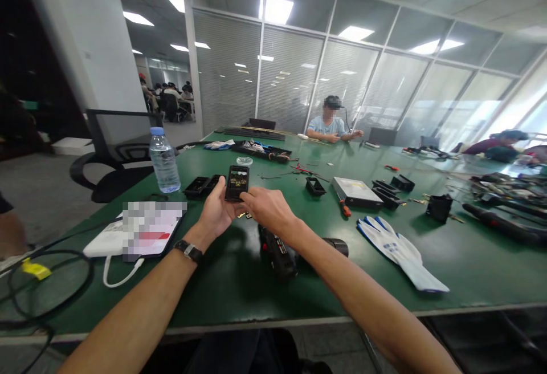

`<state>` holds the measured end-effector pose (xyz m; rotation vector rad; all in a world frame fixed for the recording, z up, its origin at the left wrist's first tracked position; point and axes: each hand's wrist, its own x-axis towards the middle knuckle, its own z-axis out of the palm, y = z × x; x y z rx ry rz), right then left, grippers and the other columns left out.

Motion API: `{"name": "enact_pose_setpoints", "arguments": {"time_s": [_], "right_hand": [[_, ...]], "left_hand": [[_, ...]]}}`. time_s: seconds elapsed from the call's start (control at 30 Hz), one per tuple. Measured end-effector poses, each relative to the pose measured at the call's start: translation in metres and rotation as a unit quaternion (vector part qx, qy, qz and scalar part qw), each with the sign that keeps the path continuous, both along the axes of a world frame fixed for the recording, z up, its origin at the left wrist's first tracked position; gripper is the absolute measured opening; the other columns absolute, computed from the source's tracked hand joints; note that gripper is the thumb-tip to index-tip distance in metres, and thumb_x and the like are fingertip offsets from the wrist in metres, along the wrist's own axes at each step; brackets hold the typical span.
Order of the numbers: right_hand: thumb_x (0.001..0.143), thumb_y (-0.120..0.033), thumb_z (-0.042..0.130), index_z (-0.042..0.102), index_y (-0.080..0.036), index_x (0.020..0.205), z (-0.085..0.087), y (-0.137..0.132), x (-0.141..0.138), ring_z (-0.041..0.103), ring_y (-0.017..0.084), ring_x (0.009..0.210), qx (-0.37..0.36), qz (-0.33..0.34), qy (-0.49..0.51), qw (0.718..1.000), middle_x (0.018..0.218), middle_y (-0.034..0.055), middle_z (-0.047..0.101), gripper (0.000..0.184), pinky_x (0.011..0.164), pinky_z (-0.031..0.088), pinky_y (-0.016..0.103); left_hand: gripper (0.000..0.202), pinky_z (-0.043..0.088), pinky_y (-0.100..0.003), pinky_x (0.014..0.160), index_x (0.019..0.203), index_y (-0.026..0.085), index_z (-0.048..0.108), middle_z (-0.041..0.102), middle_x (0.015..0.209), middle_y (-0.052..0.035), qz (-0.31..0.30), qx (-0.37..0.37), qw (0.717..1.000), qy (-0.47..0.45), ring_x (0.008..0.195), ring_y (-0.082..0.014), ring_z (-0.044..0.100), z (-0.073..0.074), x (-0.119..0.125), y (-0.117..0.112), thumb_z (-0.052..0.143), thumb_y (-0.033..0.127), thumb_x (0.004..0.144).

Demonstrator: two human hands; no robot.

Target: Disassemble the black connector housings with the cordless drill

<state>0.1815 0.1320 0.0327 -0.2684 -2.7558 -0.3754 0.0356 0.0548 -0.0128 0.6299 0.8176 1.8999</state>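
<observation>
Over the green table, my left hand is closed around a black rectangular plastic housing, with brass-coloured parts visible inside. My right hand has its fingers bent and pressed against the housing's lower edge; whether they also pinch a small part is hidden. Small brass-coloured pieces lie on the table just under the hands. Below my right wrist rests a black power tool with red details, partly covered by my forearm. Black plastic trays sit left of the housing, and a clear round lid is behind it.
At left stand a water bottle and a tablet with a white cable. To the right lie a flat metal-cased drive, an orange screwdriver, a white glove and black housings. A person sits across the table.
</observation>
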Motion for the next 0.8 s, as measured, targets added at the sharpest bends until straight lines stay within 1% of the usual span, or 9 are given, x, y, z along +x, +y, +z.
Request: {"name": "enact_pose_setpoints", "arguments": {"time_s": [0.17,0.27,0.33,0.43,0.5,0.53,0.63,0.7,0.8], "right_hand": [[0.102,-0.026,0.047,0.063,-0.022,0.111,-0.003,-0.006,0.007,0.063,0.020,0.099,-0.018,0.002,0.019,1.000,0.107,0.0070,0.066,0.019,0.069,0.046,0.026],[0.103,-0.030,0.046,0.060,-0.025,0.127,-0.001,-0.004,0.017,0.062,0.020,0.103,-0.062,0.026,0.064,0.996,0.115,0.0060,0.065,0.028,0.075,0.048,0.027],[0.104,-0.033,0.045,0.053,-0.027,0.140,-0.001,-0.001,0.033,0.063,0.019,0.103,-0.110,0.028,0.105,0.988,0.118,0.0055,0.065,0.038,0.081,0.049,0.028],[0.102,-0.032,0.047,0.052,-0.027,0.143,-0.009,0.009,0.072,0.063,0.019,0.102,-0.172,-0.001,0.128,0.977,0.119,0.0063,0.066,0.042,0.089,0.049,0.032],[0.099,-0.031,0.049,0.050,-0.028,0.146,-0.017,0.015,0.103,0.064,0.021,0.101,-0.208,-0.030,0.107,0.972,0.118,0.0067,0.066,0.048,0.091,0.051,0.035],[0.097,-0.031,0.052,0.047,-0.029,0.149,-0.022,0.017,0.119,0.064,0.022,0.105,-0.224,-0.038,0.082,0.970,0.121,0.0072,0.066,0.053,0.094,0.050,0.038],[0.089,-0.031,0.058,0.031,-0.031,0.158,-0.035,0.019,0.158,0.061,0.024,0.114,-0.251,-0.052,0.022,0.966,0.128,0.0080,0.063,0.075,0.103,0.047,0.043],[0.084,-0.028,0.059,0.024,-0.030,0.161,-0.042,0.015,0.171,0.058,0.024,0.121,-0.245,-0.054,-0.026,0.968,0.134,0.0086,0.061,0.084,0.108,0.043,0.044],[0.079,-0.021,0.057,0.023,-0.023,0.162,-0.048,0.006,0.166,0.055,0.028,0.123,-0.202,-0.073,-0.079,0.973,0.137,0.0130,0.059,0.089,0.108,0.040,0.047]], "left_hand": [[0.033,0.059,-0.031,0.067,0.106,0.014,0.067,0.074,0.099,-0.0113,0.004,0.009,1.000,0.015,0.075,-0.0177,0.070,0.005,0.010,-0.001,0.060,0.043,0.093],[0.026,0.059,-0.030,0.067,0.107,0.013,0.067,0.074,0.101,-0.0117,0.024,0.005,0.999,0.029,0.079,-0.0182,0.071,0.003,0.005,-0.001,0.064,0.031,0.090],[0.027,0.058,-0.029,0.063,0.110,0.013,0.066,0.074,0.102,-0.0122,0.049,0.002,0.998,0.046,0.082,-0.0195,0.072,0.000,-0.002,0.000,0.065,0.026,0.087],[0.033,0.055,-0.025,0.056,0.113,0.014,0.064,0.074,0.102,-0.0124,0.103,-0.009,0.992,0.078,0.080,-0.0204,0.073,-0.007,-0.011,0.001,0.070,0.020,0.080],[0.036,0.054,-0.025,0.055,0.111,0.014,0.064,0.074,0.101,-0.0123,0.131,-0.015,0.987,0.094,0.078,-0.0199,0.073,-0.011,-0.015,0.002,0.073,0.018,0.077],[0.036,0.053,-0.025,0.054,0.111,0.014,0.064,0.073,0.101,-0.0126,0.139,-0.015,0.985,0.103,0.077,-0.0201,0.073,-0.013,-0.016,0.003,0.074,0.019,0.077],[0.035,0.052,-0.025,0.052,0.108,0.014,0.065,0.072,0.101,-0.0130,0.157,-0.018,0.980,0.123,0.076,-0.0205,0.072,-0.018,-0.017,0.007,0.076,0.021,0.075],[0.034,0.053,-0.026,0.053,0.106,0.014,0.065,0.072,0.099,-0.0130,0.167,-0.021,0.976,0.140,0.076,-0.0205,0.071,-0.021,-0.017,0.010,0.077,0.021,0.074],[0.033,0.054,-0.027,0.055,0.104,0.014,0.065,0.071,0.098,-0.0120,0.177,-0.029,0.970,0.161,0.078,-0.0209,0.070,-0.023,-0.016,0.013,0.077,0.021,0.073]]}}
